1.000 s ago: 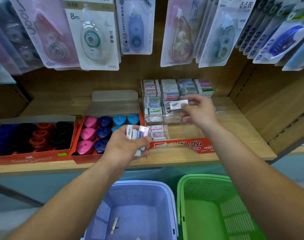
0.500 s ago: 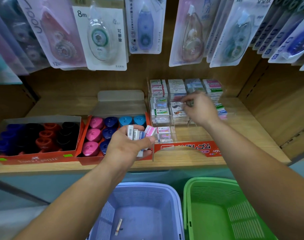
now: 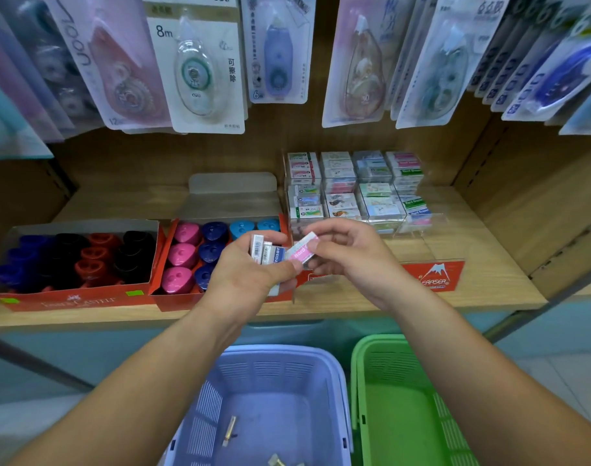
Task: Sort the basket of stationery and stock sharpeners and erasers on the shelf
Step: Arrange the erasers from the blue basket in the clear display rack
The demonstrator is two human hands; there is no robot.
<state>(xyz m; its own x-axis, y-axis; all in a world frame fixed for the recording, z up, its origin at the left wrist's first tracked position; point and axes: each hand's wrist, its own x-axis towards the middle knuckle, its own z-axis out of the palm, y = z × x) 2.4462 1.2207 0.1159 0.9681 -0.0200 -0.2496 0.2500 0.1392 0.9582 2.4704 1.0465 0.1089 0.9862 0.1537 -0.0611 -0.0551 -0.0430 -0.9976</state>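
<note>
The right hand (image 3: 351, 260) has come back from the eraser rack (image 3: 354, 190) at one o'clock. Its grip now pinches a pink eraser (image 3: 302, 249) from the stack of erasers (image 3: 267, 253) clutched in the left hand (image 3: 250, 280); likely the next one to shelve.

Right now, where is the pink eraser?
Centre of the head view: the right hand pinches the pink eraser beside the erasers the left hand grips, just in front of the clear eraser rack.
</note>
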